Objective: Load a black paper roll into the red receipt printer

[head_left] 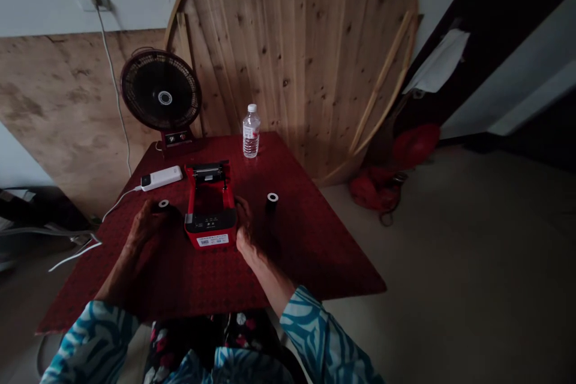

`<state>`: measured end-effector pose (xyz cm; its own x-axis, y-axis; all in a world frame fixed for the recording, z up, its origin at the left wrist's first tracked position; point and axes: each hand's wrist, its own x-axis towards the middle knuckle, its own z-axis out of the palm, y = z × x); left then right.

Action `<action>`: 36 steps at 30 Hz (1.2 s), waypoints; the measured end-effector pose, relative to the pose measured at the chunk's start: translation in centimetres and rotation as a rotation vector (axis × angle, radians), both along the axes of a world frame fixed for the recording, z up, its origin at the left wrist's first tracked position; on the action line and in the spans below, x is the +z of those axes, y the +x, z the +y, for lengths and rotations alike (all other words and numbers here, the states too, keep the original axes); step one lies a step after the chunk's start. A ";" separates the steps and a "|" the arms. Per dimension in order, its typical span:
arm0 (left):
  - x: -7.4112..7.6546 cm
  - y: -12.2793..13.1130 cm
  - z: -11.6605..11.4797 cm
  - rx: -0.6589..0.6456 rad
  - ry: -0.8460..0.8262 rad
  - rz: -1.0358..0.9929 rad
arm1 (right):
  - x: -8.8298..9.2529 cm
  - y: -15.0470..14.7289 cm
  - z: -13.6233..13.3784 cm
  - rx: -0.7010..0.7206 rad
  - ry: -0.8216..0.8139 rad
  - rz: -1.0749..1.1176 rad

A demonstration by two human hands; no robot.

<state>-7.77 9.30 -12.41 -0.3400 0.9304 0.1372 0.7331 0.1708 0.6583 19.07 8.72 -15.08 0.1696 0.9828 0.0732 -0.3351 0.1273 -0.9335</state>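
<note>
A red and black thermal receipt printer [210, 234] stands in the middle of the red tablecloth [288, 252], its lid swung open at the far end and its paper bay facing up. My right hand [243, 225] rests against the printer's right side. My left hand [146, 222] sits to the left of the printer, its fingers around a black roll with a white core [163, 204], whose lower part they hide. A second black roll [272, 203] stands upright on the cloth, right of the printer and apart from my right hand.
A white power bank [161, 178] lies behind the printer, its cable running off the table's left edge. A black desk fan [161, 91] and a water bottle [251, 131] stand at the far edge. Behind them leans a round wooden board [292, 54]. Red bags [378, 189] lie on the floor.
</note>
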 end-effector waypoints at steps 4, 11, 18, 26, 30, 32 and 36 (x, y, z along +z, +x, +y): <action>-0.4 -0.2 -0.8 -0.050 -0.027 -0.095 | 1.5 0.6 -1.7 0.008 -0.043 -0.101; -0.5 -0.9 -2.8 -0.146 0.148 -0.115 | 3.7 6.2 -2.9 -0.087 0.278 -0.279; 0.1 0.9 -3.0 -0.018 0.360 -0.097 | 0.8 14.8 4.3 0.006 0.368 -0.803; 4.1 4.8 -5.8 -0.094 0.468 -0.129 | 0.8 13.9 3.9 0.130 0.229 -0.673; 7.8 9.2 -7.4 -0.335 0.284 -0.230 | 5.4 12.0 -0.1 0.274 0.298 -0.435; 9.3 11.2 -7.7 -0.509 0.159 -0.299 | 7.8 10.5 -2.3 0.368 0.411 -0.389; 10.1 12.8 -8.0 -0.725 -0.083 -0.381 | 10.0 7.1 -5.4 0.445 0.641 -0.447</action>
